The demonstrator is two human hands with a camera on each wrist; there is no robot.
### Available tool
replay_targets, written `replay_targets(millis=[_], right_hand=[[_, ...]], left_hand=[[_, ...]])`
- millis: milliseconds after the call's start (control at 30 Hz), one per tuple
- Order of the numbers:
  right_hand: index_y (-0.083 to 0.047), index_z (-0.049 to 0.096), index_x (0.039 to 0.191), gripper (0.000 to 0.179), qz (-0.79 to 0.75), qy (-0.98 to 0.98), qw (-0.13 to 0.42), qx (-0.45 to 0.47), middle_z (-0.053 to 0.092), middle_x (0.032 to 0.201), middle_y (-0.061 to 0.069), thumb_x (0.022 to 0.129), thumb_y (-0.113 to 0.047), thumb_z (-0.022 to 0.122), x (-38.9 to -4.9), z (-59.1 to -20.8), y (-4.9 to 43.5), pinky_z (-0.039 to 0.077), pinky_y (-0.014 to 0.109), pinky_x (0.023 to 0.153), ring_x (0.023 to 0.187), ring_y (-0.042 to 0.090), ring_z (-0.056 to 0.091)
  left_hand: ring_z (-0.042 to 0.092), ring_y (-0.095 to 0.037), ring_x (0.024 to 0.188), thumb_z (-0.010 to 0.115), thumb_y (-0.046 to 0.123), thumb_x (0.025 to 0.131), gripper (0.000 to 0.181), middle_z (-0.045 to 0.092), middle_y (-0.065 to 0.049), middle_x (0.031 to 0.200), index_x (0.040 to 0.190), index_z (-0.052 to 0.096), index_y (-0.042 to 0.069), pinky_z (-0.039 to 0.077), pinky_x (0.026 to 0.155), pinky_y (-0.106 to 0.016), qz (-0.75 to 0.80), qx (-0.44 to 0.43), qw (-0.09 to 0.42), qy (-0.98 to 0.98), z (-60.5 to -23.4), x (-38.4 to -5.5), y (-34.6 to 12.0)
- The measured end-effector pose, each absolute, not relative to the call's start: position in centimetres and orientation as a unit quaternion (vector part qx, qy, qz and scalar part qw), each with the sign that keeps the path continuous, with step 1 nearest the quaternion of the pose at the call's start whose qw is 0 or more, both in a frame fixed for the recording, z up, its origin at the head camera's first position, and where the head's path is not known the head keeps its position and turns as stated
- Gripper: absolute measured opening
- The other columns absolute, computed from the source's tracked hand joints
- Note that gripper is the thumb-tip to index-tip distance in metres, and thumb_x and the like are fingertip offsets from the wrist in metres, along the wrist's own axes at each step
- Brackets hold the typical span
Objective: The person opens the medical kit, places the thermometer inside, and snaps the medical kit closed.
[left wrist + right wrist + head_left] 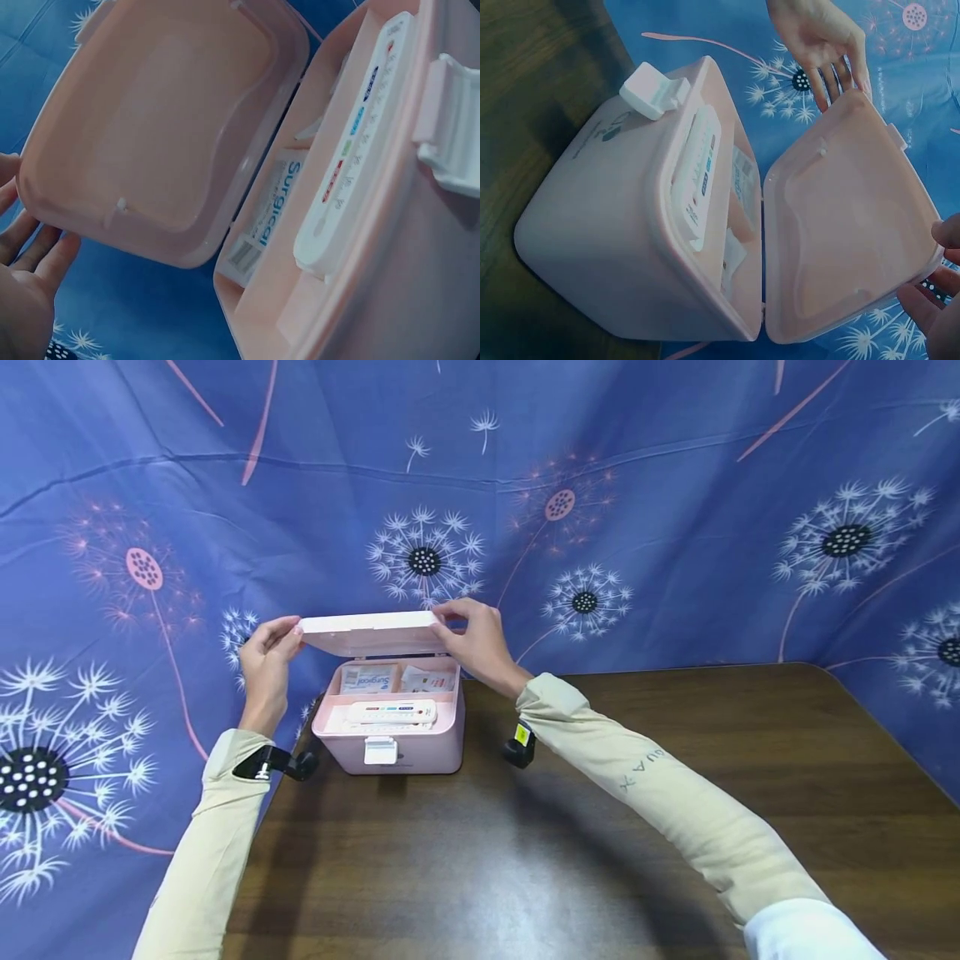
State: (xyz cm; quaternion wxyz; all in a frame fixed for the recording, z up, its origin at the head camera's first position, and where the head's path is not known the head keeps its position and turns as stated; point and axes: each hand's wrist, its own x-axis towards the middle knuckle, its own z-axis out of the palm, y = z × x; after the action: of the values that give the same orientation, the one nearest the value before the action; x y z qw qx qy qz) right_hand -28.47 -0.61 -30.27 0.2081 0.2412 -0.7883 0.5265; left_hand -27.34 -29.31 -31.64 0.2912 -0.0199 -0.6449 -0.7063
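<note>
A pink storage box stands on the table with its hinged lid raised. My left hand pinches the lid's left corner between thumb and fingers. At the opposite corner my right hand grips the lid's edge. Inside the front section lies a white thermometer with a coloured scale. Behind a divider sits a packet lettered "Surgical", and beside it another white packet. A white latch hangs on the box's front. The bottom of the box is hidden by its contents.
The brown wooden table reaches forward and to the right of the box. A blue cloth with dandelion prints hangs behind the table and along its left side.
</note>
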Motion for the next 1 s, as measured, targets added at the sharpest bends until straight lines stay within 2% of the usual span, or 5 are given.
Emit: replay_targets(millis=[300, 533, 767, 1000], right_hand=[[0.001, 0.070, 0.104, 0.021, 0.529, -0.780, 0.205, 0.264, 0.067, 0.100, 0.011, 0.084, -0.004, 0.070, -27.8, -30.6, -0.4, 0.053, 0.020, 0.079, 0.093, 0.018, 0.062], [0.003, 0.070, 0.102, 0.020, 0.537, -0.768, 0.206, 0.281, 0.066, 0.096, 0.012, 0.082, -0.002, 0.071, -27.8, -31.0, -0.3, 0.055, 0.031, 0.079, 0.091, 0.021, 0.061], [0.002, 0.070, 0.102, 0.020, 0.536, -0.769, 0.201, 0.282, 0.066, 0.097, 0.012, 0.082, -0.002, 0.071, -27.6, -31.2, -0.2, 0.055, 0.033, 0.079, 0.087, 0.020, 0.061], [0.001, 0.071, 0.102, 0.021, 0.532, -0.774, 0.196, 0.282, 0.067, 0.099, 0.011, 0.082, -0.002, 0.072, -27.3, -31.2, -0.2, 0.054, 0.023, 0.077, 0.088, 0.017, 0.061]], left_hand=[[0.064, -0.016, 0.085, 0.065, -0.005, 0.084, 0.019, 0.066, -0.009, 0.095, 0.103, 0.067, -0.008, 0.053, 0.079, -0.023, -0.713, -0.046, 0.305, -0.630, -32.6, -26.8, -29.7], [0.065, -0.015, 0.083, 0.064, -0.008, 0.084, 0.018, 0.067, -0.009, 0.092, 0.102, 0.066, -0.010, 0.053, 0.077, -0.022, -0.715, -0.060, 0.308, -0.625, -32.8, -26.6, -29.7], [0.065, -0.014, 0.083, 0.063, -0.009, 0.084, 0.021, 0.068, -0.007, 0.091, 0.105, 0.064, -0.013, 0.053, 0.076, -0.020, -0.712, -0.062, 0.305, -0.629, -33.0, -26.4, -29.8], [0.065, -0.015, 0.083, 0.064, -0.010, 0.083, 0.022, 0.068, -0.008, 0.091, 0.104, 0.064, -0.012, 0.053, 0.076, -0.021, -0.715, -0.059, 0.300, -0.628, -33.2, -26.2, -30.0]])
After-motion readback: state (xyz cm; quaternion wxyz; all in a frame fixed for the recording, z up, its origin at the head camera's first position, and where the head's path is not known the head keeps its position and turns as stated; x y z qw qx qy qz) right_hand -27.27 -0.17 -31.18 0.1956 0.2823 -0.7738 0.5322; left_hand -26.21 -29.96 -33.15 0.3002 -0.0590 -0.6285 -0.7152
